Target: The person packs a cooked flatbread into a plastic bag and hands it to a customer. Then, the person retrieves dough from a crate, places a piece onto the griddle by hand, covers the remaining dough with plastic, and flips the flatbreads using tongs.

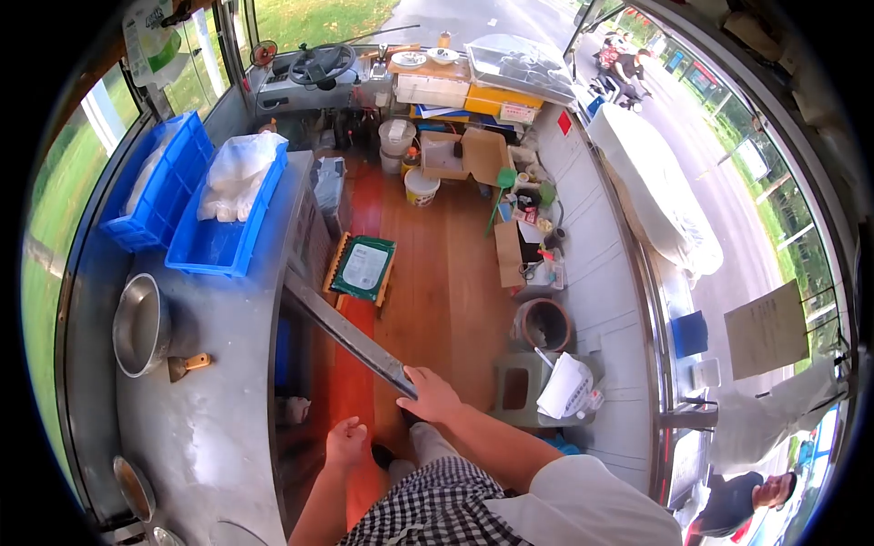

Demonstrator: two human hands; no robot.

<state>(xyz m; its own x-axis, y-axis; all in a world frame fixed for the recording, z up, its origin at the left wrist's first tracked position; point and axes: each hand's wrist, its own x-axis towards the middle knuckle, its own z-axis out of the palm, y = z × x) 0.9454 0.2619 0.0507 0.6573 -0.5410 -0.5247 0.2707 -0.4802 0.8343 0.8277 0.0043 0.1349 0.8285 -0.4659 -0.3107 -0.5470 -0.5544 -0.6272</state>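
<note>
One long metal bar [350,338] is in hand, beside the steel counter [205,400]. Its long axis runs diagonally over the aisle: the far end meets the counter's aisle-side edge, and the near end points away from the counter and back toward the wearer. Whether it is fixed there, I cannot tell. The right hand [430,394] has its fingers bent over the bar's near end, gripping it; their undersides are hidden. The left hand [346,443], between the bar and the counter's near part, is curled into a loose fist; I cannot tell whether it encloses anything.

On the counter's far half sit two blue plastic crates [228,247], one with a clear plastic bag [241,168] of pale contents. Nearer on the counter are one large metal basin [143,325] and, just beside it, one wooden-handled scraper [188,366].

Across from the counter's far end, one green package [364,267] lies on a low wooden stand [336,259]. Beyond the counter, toward the windscreen, is one steering wheel [321,65]. Across the aisle from the counter stand two open cardboard boxes [484,156], one brown pot [543,325] and one plastic stool [514,389].
</note>
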